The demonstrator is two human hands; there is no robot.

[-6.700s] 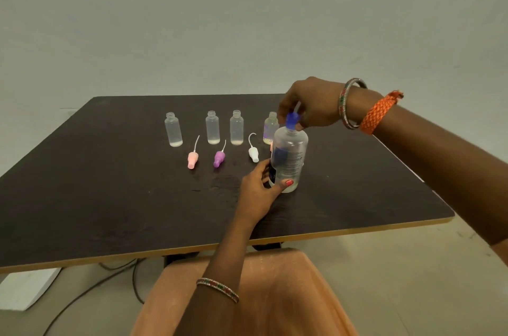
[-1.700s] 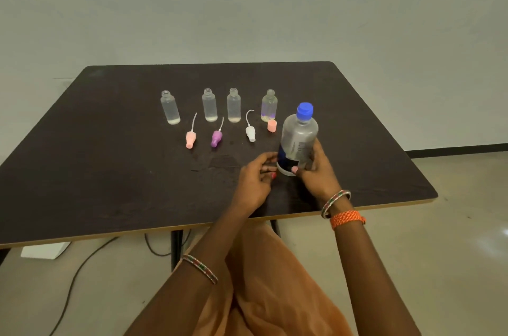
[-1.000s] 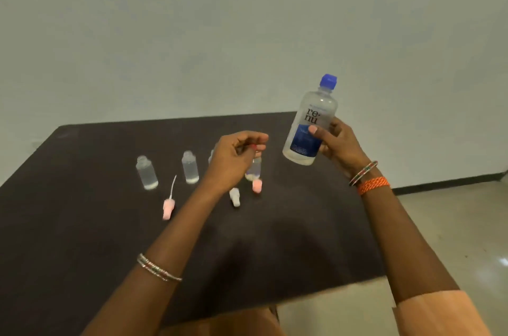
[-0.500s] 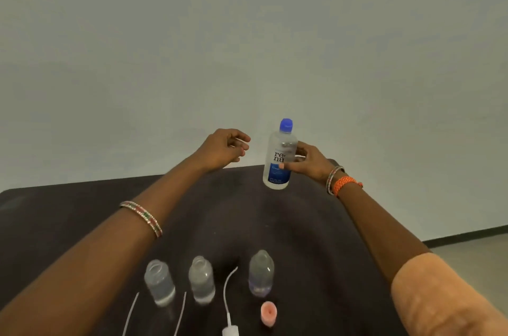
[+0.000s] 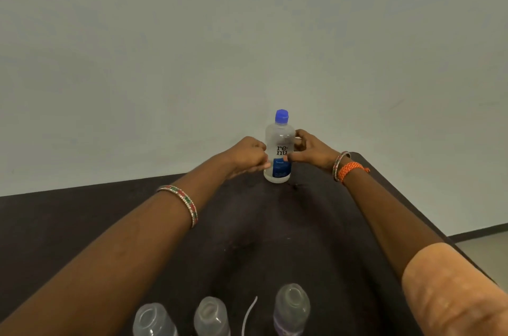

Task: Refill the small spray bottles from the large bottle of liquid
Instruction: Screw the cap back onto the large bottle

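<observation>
At the far edge of the table (image 5: pixel 68 214), near twelve o'clock, I saw the large bottle (image 5: pixel 278 151) standing upright, blue cap (image 5: pixel 281 116) up; half a second before, it hung in the air. My right hand (image 5: pixel 310 151) gripped it. My left hand (image 5: pixel 247 155) was curled beside it, touching its side. Three small bottles (image 5: pixel 291 308) stood at six o'clock.

Both hands (image 5: pixel 310 150) hold the upright large bottle (image 5: pixel 279 151).
</observation>
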